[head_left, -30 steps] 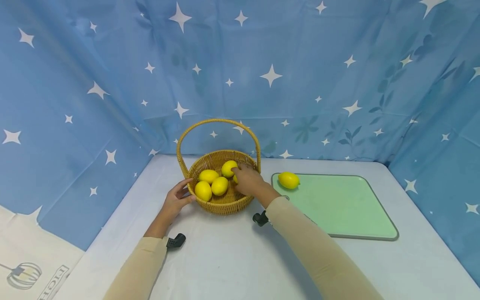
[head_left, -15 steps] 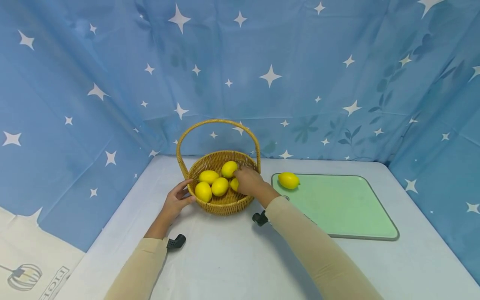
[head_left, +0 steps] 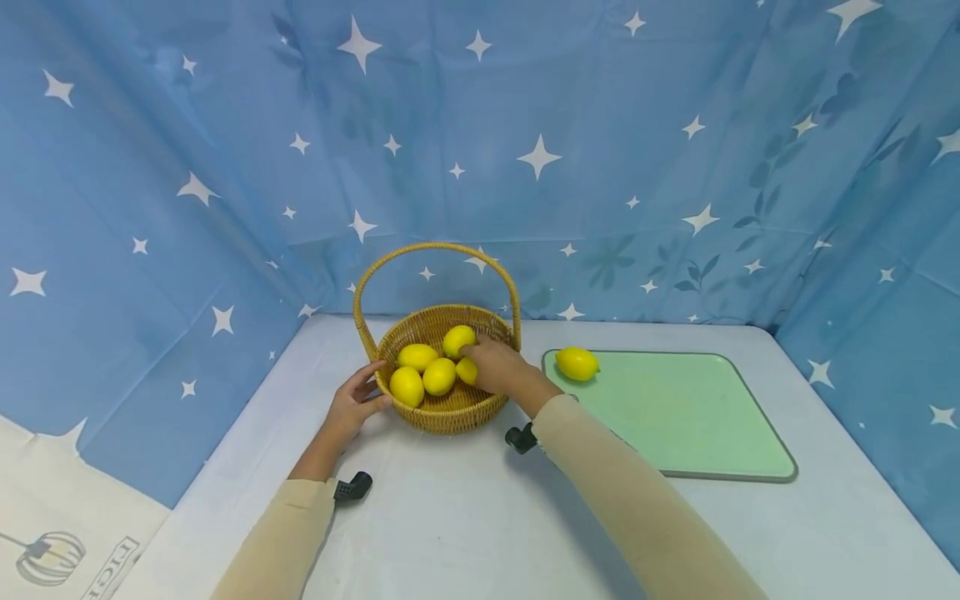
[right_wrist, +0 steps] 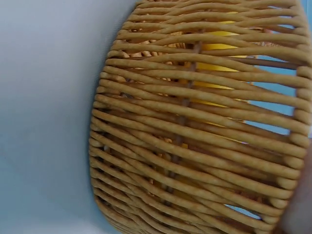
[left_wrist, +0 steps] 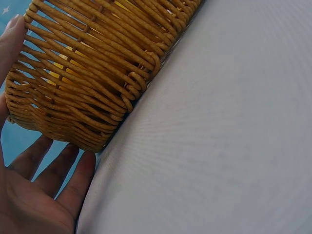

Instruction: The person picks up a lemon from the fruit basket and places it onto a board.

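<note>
A wicker basket (head_left: 442,421) with a tall hooped handle stands at the back of the table, several yellow lemons (head_left: 406,387) inside it. My left hand (head_left: 352,402) holds the basket's left side, fingertips and thumb against the woven wall; the left wrist view shows the fingers (left_wrist: 66,168) meeting the weave from below. Inside the basket at the right, my right hand (head_left: 498,365) grips a lemon (head_left: 467,371), which it partly covers. The right wrist view is filled by the basket wall (right_wrist: 195,117), with yellow showing through the gaps.
To the right lies a pale green cutting board (head_left: 690,412) with a grey rim. One lemon (head_left: 577,364) rests on its back left corner. A blue star-patterned curtain (head_left: 540,217) rises behind the white table (head_left: 450,517).
The lemon at my right hand has shifted slightly left and shows more, now against its neighbours. My left hand has stayed on the basket. The whole head view has tilted slightly.
</note>
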The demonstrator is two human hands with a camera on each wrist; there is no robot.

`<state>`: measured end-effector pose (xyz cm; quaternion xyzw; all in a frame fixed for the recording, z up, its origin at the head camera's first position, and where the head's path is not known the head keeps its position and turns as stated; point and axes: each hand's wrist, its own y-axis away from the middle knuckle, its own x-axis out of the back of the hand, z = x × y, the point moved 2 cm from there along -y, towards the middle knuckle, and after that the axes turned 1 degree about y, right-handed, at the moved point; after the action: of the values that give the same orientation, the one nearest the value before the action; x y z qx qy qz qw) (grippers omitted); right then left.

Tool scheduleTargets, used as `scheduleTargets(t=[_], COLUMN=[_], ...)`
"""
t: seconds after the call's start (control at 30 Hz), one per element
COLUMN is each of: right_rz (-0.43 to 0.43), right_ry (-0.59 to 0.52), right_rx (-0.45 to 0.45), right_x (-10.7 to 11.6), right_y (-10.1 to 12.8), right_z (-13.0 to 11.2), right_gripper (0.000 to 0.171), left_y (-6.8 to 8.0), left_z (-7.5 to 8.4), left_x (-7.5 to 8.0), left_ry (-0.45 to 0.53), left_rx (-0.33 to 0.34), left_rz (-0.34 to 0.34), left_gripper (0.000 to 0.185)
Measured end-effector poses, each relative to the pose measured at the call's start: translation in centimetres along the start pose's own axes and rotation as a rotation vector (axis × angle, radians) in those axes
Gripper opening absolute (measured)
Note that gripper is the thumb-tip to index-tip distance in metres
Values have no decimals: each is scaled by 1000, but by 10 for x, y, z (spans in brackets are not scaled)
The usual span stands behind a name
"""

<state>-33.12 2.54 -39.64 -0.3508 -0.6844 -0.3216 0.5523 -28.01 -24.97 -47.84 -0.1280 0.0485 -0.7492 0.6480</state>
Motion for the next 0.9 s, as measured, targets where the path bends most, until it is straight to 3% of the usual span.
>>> scheduleTargets(t=[0.33,0.57,0.77,0.9], right_rz=[64,101,124,127], right_ry=[-7,-54,-65,-100], right_rx=[46,108,118,109], right_x=[14,28,38,43], right_y=[14,31,44,54], right_z=[-2,-1,8,16], right_gripper=[56,55,60,63], left_y=[2,8,8,5], left_z=[3,27,30,20], left_x=[1,-5,-6,-5], left_ry=[-23,-23,-25,-2], left_rx=[-9,-7,-5,2], left_rz=[5,-19,-21,-22], left_gripper=[64,65,65,65])
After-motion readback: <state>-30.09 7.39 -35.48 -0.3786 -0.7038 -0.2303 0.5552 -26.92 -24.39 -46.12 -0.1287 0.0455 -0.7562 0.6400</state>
